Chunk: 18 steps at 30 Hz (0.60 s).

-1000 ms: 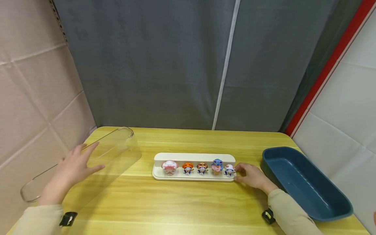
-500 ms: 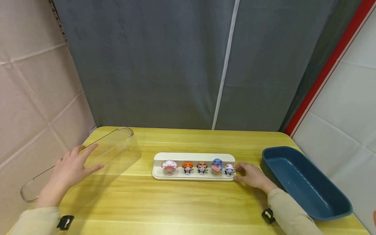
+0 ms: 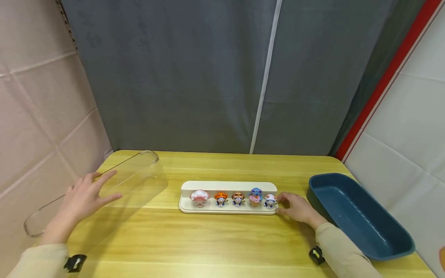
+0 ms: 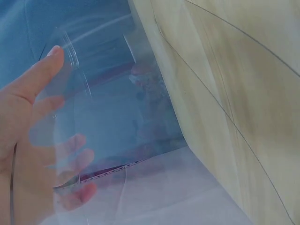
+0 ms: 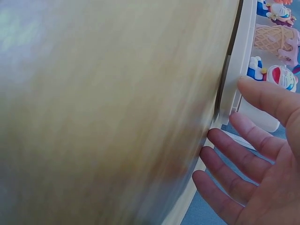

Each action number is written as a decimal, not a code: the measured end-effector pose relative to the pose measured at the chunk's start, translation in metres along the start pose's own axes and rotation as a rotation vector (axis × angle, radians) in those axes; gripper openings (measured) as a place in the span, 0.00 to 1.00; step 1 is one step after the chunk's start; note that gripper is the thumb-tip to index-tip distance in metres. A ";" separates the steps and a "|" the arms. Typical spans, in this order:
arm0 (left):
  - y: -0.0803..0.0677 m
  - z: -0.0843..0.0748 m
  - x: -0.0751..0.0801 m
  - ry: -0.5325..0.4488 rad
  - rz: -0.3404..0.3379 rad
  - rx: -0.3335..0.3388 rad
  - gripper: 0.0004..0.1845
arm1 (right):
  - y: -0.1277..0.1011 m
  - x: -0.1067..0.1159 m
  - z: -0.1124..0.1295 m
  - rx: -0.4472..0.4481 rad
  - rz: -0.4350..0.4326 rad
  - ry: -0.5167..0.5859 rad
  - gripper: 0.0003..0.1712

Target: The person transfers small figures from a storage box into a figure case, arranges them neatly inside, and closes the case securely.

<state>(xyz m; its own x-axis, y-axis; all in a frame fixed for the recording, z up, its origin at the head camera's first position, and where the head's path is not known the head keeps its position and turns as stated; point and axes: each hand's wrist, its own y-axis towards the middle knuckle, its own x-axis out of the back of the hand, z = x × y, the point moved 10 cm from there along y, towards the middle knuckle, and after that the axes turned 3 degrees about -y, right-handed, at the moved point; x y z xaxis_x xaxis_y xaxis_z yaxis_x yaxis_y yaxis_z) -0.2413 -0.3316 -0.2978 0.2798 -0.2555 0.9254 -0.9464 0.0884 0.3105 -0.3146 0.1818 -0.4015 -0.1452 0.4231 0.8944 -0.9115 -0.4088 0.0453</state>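
A long clear plastic cover (image 3: 137,183) lies at the left of the table. My left hand (image 3: 83,200) is spread over it, thumb apart from the fingers. In the left wrist view several fingers (image 4: 77,164) show through the plastic; exact contact is unclear. A white display stand (image 3: 208,211) at the middle bears several small figurines, including a pink-and-white one (image 3: 199,198), an orange-hatted one (image 3: 221,199) and a blue-and-pink one (image 3: 255,197). My right hand (image 3: 297,208) rests at the stand's right end. Its thumb (image 5: 262,96) touches the front edge, the other fingers spread.
To the right stands a deep blue tub (image 3: 361,216) with bare inner walls visible. A grey curtain (image 3: 174,96) hangs behind the wooden table (image 3: 208,247). Pale cloth walls flank both sides. Black wrist devices (image 3: 317,255) sit on both arms.
My left hand has shifted slightly to the left over the clear cover. The right hand stays at the stand's end, and the figurines keep their places on it.
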 end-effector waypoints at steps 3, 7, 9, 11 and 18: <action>0.001 -0.002 0.000 0.001 -0.001 -0.015 0.41 | 0.000 0.000 -0.001 -0.002 -0.004 -0.001 0.14; 0.005 -0.008 0.004 0.008 -0.018 -0.052 0.40 | 0.001 -0.002 -0.003 -0.014 -0.002 -0.002 0.14; 0.007 -0.012 0.008 0.014 -0.032 -0.075 0.40 | 0.001 -0.002 -0.003 -0.019 0.000 -0.001 0.14; 0.011 -0.016 0.013 0.016 -0.044 -0.098 0.40 | 0.001 -0.002 -0.004 -0.022 0.000 -0.002 0.14; 0.024 -0.038 0.034 0.000 -0.045 -0.181 0.40 | 0.001 -0.002 -0.003 -0.022 -0.004 -0.010 0.15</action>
<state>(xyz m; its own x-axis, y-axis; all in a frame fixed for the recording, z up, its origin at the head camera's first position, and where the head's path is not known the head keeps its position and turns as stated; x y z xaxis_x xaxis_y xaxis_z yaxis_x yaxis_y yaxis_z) -0.2488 -0.3014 -0.2507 0.3213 -0.2627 0.9098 -0.8886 0.2484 0.3856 -0.3162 0.1835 -0.4044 -0.1377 0.4166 0.8986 -0.9205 -0.3888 0.0392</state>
